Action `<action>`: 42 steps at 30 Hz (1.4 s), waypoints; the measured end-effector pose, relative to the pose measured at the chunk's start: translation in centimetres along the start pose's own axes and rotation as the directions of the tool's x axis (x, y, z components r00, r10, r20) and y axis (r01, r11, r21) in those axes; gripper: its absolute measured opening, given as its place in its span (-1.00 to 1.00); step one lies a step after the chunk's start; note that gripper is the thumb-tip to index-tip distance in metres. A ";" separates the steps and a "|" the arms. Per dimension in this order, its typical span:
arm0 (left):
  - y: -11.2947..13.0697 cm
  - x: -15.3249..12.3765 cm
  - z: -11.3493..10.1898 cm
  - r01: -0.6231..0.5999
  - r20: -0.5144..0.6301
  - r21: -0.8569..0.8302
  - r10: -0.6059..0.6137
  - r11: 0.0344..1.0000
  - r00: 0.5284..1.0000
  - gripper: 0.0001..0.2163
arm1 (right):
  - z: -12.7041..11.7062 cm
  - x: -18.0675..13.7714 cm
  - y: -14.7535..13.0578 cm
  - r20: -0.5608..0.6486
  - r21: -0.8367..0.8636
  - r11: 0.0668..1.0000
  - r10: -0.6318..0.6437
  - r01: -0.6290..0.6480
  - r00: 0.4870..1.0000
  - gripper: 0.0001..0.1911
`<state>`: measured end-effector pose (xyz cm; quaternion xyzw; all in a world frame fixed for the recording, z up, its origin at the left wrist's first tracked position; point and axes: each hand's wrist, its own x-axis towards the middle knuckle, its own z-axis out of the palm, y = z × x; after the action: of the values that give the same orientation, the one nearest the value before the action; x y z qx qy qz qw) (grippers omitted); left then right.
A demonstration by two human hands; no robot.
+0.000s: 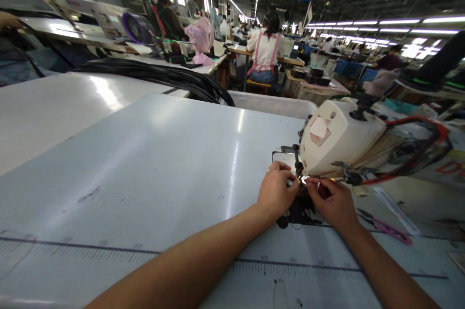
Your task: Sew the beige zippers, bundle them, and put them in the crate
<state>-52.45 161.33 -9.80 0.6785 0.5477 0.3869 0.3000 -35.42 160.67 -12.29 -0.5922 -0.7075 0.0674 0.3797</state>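
Observation:
A white sewing machine (pixel 341 130) stands at the right of the table, its needle area lit. My left hand (pixel 278 190) is at the left of the needle, thumb and fingertips pinched close together beside it. From the right, my right hand (pixel 336 202) also pinches near the needle, its fingertips almost meeting the left ones. Whatever lies between the fingers is too small to make out; a thread there cannot be seen clearly. Under the hands is the dark machine bed (pixel 303 209).
Pink-handled scissors (pixel 390 229) and a white strip (pixel 396 211) lie right of my right hand. A printed ruler scale (pixel 265 266) runs along the pale tabletop (pixel 174 168). Black strips (pixel 156 74), a white bin (pixel 271 101) and a pink fan (pixel 200 40) stand beyond. A person (pixel 267 52) sits further back.

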 end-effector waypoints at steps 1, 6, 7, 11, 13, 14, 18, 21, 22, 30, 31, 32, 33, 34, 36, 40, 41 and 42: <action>-0.1 0.0 0.0 0.005 -0.001 -0.002 -0.005 1.000 1.000 -0.87 | -0.1 0.0 0.1 0.026 0.015 1.000 0.005 -0.005 1.000 -0.71; -0.1 0.0 -0.1 0.009 0.015 -0.015 -0.008 1.000 1.000 -0.88 | -0.7 -0.1 0.2 0.063 0.128 0.992 0.007 -0.015 0.998 -0.70; 0.0 -0.1 -0.1 0.009 0.017 -0.018 -0.009 1.000 1.000 -0.88 | -0.7 -0.2 0.1 0.064 0.151 0.988 0.007 -0.017 0.998 -0.69; 0.1 -0.1 -0.3 0.011 0.021 -0.016 -0.011 1.000 1.000 -0.87 | -0.7 -0.2 -0.5 0.057 0.192 0.981 0.032 -0.042 0.998 -0.68; -0.1 -0.1 -0.2 0.005 0.017 -0.014 -0.005 1.000 1.000 -0.87 | -0.7 -0.3 -0.8 0.058 0.195 0.979 0.042 -0.053 0.997 -0.68; -0.2 -0.1 -0.2 0.002 0.015 -0.014 -0.001 1.000 1.000 -0.86 | -0.7 -0.3 -0.9 0.063 0.196 0.979 0.042 -0.054 0.997 -0.69; -0.5 0.0 0.0 -0.006 0.008 -0.014 0.006 1.000 1.000 -0.86 | -0.7 -0.3 -0.9 0.063 0.181 0.982 0.037 -0.047 0.997 -0.70; -0.4 0.0 0.0 -0.002 0.006 -0.006 0.002 1.000 1.000 -0.86 | -0.6 -0.3 -0.8 0.061 0.181 0.983 0.027 -0.038 0.998 -0.69; -0.4 0.0 0.0 -0.002 0.008 -0.003 0.002 1.000 1.000 -0.86 | -0.6 -0.2 -0.8 0.064 0.184 0.982 0.025 -0.036 0.998 -0.69; -0.2 0.0 -0.1 -0.006 0.011 0.027 0.006 1.000 1.000 -0.86 | -0.6 -0.2 -0.8 0.069 0.190 0.982 0.008 -0.021 0.998 -0.69; -0.2 0.0 -0.1 -0.006 0.013 0.028 0.006 1.000 1.000 -0.86 | -0.6 -0.1 -0.8 0.068 0.192 0.981 0.001 -0.014 0.998 -0.68; -0.2 0.0 -0.1 -0.006 0.015 0.030 0.005 1.000 1.000 -0.86 | -0.7 -0.2 -0.8 0.068 0.195 0.981 -0.004 -0.010 0.998 -0.68; -0.2 0.0 -0.1 -0.005 0.015 0.032 0.004 0.999 1.000 -0.86 | -0.7 -0.2 -0.8 0.071 0.200 0.980 -0.007 -0.008 0.997 -0.68; -0.3 0.0 -0.1 -0.005 0.015 0.033 0.005 0.999 1.000 -0.86 | -0.8 -0.2 -0.8 0.078 0.208 0.978 -0.008 -0.009 0.997 -0.67; -0.3 0.0 -0.1 -0.006 0.009 0.037 0.006 0.999 1.000 -0.86 | -0.9 -0.3 -0.8 0.106 0.231 0.973 -0.001 -0.024 0.994 -0.65; -0.4 0.0 0.0 -0.005 -0.002 0.042 0.005 0.999 1.000 -0.85 | -0.6 -0.3 -0.6 0.102 0.193 0.978 0.066 -0.085 0.993 -0.63; -0.4 0.0 0.0 -0.006 -0.003 0.042 0.006 0.999 1.000 -0.85 | -0.4 -0.2 -0.6 0.068 0.143 0.984 0.099 -0.108 0.993 -0.64; -0.4 0.0 0.0 -0.009 -0.002 0.042 0.009 0.999 1.000 -0.85 | -0.3 -0.2 -0.6 0.031 0.089 0.987 0.129 -0.131 0.991 -0.65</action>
<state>-52.65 161.38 -10.09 0.6865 0.5531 0.3774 0.2834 -35.72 160.23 -11.82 -0.6183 -0.6682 0.1317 0.3922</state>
